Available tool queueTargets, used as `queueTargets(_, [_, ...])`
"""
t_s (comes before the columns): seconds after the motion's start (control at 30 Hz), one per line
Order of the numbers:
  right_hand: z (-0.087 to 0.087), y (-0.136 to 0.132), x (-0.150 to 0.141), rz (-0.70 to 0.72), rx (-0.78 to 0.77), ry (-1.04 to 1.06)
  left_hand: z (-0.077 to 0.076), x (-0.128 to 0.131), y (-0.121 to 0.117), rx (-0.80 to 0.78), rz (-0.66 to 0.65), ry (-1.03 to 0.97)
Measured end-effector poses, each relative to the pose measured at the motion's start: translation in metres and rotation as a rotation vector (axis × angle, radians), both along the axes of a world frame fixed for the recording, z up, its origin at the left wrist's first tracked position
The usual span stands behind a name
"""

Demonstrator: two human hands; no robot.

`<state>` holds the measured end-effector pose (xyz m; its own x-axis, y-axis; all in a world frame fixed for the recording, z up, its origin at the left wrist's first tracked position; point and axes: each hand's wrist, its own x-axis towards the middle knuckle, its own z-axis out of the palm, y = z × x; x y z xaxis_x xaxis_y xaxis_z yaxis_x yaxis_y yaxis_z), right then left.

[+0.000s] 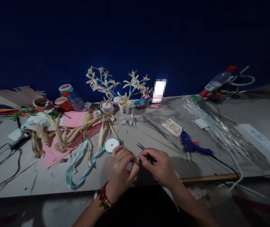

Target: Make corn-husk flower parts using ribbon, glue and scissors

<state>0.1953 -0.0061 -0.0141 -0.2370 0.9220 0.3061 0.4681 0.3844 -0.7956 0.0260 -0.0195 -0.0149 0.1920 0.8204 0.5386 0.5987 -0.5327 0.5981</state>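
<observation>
My left hand [124,164], with a beaded bracelet [105,197] at the wrist, is closed in a pinch near the table's front edge. Facing it, my right hand [159,164] also pinches, its fingertips almost meeting the left ones. Between them shows a small pale piece [138,156], too small to name. Grey pointed blades, seemingly scissors [140,146], stick out beyond my right hand; whether I hold them or they lie on the table I cannot tell. Just past my left hand lies a white spool [111,145] with light blue ribbon [72,179] trailing left.
Dried corn husks [65,138] lie over pink paper [51,157] at left. Behind stand pale husk-like flowers [135,82] in a cup [124,108]. To the right are thin wires [160,130], a blue glue gun [193,145] with its cord, a power strip [260,142] and a bottle [216,82].
</observation>
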Motion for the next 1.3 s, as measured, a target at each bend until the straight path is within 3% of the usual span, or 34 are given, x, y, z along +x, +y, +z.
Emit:
queueTargets(0.17, [-0.006, 0.004, 0.022, -0.220, 0.133, -0.109, -0.002, -0.003, -0.001, -0.018, 0.008, -0.018])
queueTargets(0.23, [-0.006, 0.003, 0.026, -0.267, 0.109, -0.067, -0.002, -0.003, 0.000, -0.021, 0.012, -0.037])
queueTargets(0.4, [0.004, -0.001, 0.014, -0.011, -0.118, 0.142, 0.000, -0.001, 0.001, -0.037, -0.012, -0.058])
queueTargets(0.87, [0.000, -0.006, -0.002, -0.045, 0.116, 0.055, 0.001, 0.006, 0.006, -0.073, -0.055, -0.113])
queueTargets(1.3, [-0.017, -0.010, -0.003, -0.154, 0.332, 0.013, -0.015, -0.005, 0.007, -0.005, 0.062, 0.045])
